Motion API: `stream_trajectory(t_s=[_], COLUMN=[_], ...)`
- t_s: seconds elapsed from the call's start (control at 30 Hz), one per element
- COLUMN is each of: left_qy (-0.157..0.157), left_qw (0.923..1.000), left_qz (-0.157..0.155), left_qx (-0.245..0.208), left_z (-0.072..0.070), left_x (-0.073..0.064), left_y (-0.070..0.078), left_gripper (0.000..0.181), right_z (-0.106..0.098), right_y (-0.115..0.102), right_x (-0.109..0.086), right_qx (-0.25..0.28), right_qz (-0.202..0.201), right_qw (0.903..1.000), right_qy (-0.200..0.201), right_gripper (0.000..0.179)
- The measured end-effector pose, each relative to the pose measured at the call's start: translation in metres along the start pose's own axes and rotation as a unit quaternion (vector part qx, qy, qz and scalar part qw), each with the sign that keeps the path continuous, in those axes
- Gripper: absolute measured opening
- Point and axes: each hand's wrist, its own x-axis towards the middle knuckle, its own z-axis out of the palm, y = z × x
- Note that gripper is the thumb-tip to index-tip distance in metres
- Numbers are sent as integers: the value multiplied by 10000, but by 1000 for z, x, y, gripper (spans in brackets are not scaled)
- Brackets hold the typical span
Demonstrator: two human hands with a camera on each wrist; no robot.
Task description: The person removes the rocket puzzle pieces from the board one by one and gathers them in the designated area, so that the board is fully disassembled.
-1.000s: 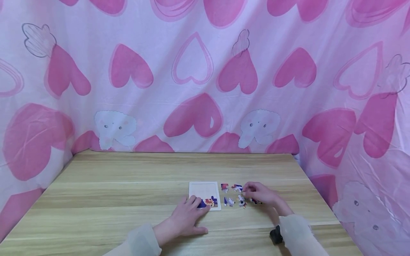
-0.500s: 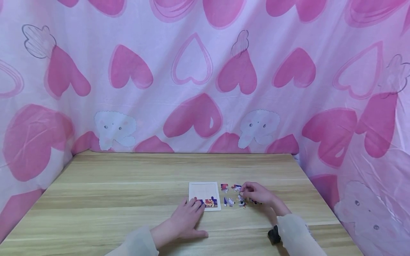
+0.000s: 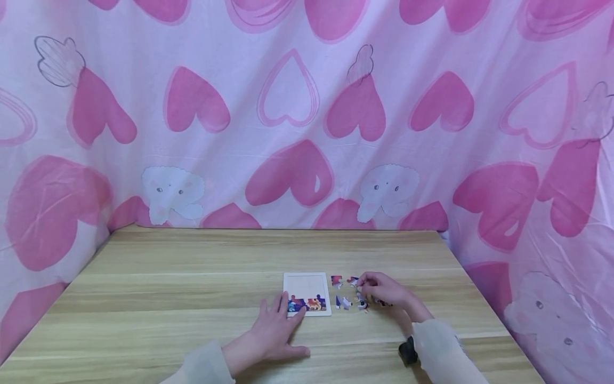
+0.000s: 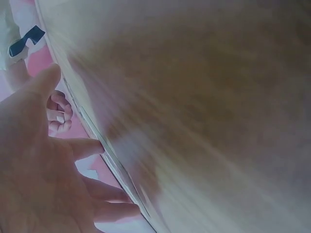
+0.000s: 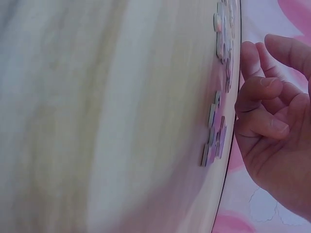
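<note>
Pink heart-print cloth [image 3: 292,128] (pale cartoon animals [image 3: 174,186] too) behind wood-grain table [image 3: 192,282].

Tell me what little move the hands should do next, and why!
Maybe the right hand should pinch one of the loose pieces, unless it already holds one; I can't tell. It is right by them, and the frame beside them is bare above its bottom row, so there seems to be room for more.

Evenly lit in the head view, with soft shadows on the surface [image 3: 192,277]; hazy and blurred in both wrist views, dimmer in the left.
</note>
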Motion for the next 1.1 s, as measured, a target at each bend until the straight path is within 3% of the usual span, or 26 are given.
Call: stream_trajectory(t_s=[0.37,0.63,1.1], left_qy=[-329,-269,-152], left_qw=[9990,9990,9988], left_qz=[-279,-237,-161], left_qx=[92,280,431], left_z=[-4,-5,-2], left_x=[-2,-2,-1], left_y=[1,1,0], left_gripper=[84,84,82], right_z=[6,16,39], right_y=[-3,-25,-62], right_x=[23,44,72], right_qx=[-266,-165,-599], right_qz=[-36,-77,-358], right_qw=[9996,9997,9969], right_qy=[35,-184,-366], right_gripper=[13,14,18])
